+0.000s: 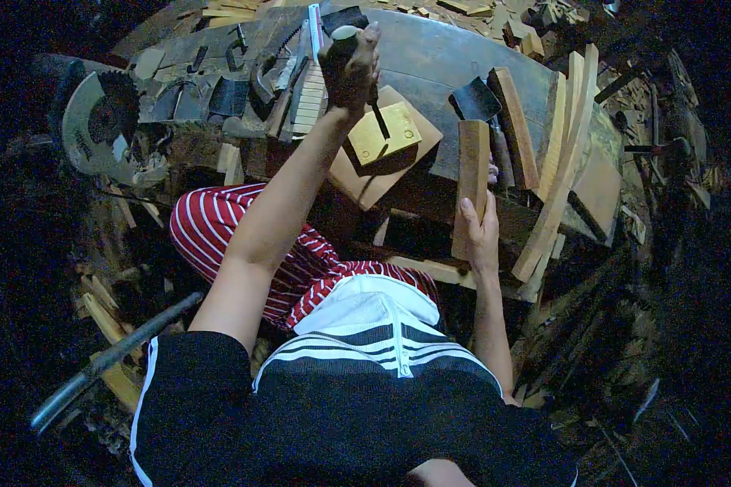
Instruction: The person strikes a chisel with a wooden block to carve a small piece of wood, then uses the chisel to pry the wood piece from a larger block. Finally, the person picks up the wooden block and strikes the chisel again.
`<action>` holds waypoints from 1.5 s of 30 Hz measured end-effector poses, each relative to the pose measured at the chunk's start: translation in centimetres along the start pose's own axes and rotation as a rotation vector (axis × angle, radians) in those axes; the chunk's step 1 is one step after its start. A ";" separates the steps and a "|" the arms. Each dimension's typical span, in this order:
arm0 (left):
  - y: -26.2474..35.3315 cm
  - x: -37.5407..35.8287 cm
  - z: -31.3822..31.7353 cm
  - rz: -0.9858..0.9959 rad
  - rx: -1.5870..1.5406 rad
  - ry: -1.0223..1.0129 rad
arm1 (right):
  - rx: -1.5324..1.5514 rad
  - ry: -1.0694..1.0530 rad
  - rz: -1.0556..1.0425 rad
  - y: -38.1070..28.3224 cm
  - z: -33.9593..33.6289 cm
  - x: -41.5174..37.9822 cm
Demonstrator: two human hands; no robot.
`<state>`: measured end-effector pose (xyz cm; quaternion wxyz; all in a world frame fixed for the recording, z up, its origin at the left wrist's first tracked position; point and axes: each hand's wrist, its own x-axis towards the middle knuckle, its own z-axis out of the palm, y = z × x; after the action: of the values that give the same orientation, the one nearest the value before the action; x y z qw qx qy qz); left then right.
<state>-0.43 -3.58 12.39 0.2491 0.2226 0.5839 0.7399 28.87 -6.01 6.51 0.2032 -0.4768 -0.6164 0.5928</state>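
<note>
My left hand (352,69) is closed around a hand tool with a pale round butt (345,32) and a narrow dark shaft (379,118). The shaft points down at a yellow-looking block (394,136) with small round marks near its ends. Whether the tip is a chisel edge or a screwdriver tip is too small to tell. Beneath the block, a square wooden board (365,191) lies on the bench, turned cornerwise. My right hand (482,231) grips a long wooden block (472,183) upright, right of the board, with its top end apart from the tool.
A circular saw blade (97,122) sits at the far left of the workbench (414,49), beside several dark tools. A dark metal blade (475,99) and wooden strips (573,130) lie on the right. A metal pipe (118,361) slants at lower left; wood scraps surround the bench.
</note>
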 end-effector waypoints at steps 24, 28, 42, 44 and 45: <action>-4.7 -5.0 -3.1 0.393 1.352 -0.664 | -0.057 -0.019 -0.006 0.3 0.5 0.5; -7.9 -5.1 -6.0 0.116 1.545 -0.706 | -0.110 0.039 0.024 0.6 -0.3 -0.2; 1.9 1.0 -2.2 0.278 0.545 -0.445 | -0.070 0.052 0.075 1.9 -0.5 -0.1; 3.0 2.4 -2.3 0.106 0.452 -0.395 | -0.050 0.054 0.099 2.1 -0.2 0.3; 2.9 3.1 -2.2 0.017 0.297 -0.340 | -0.047 0.052 0.095 2.1 -0.2 0.5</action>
<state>-4.49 -3.84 14.84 0.3021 0.3832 0.6340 0.5999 29.51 -5.85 4.43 0.1796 -0.5253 -0.6015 0.5745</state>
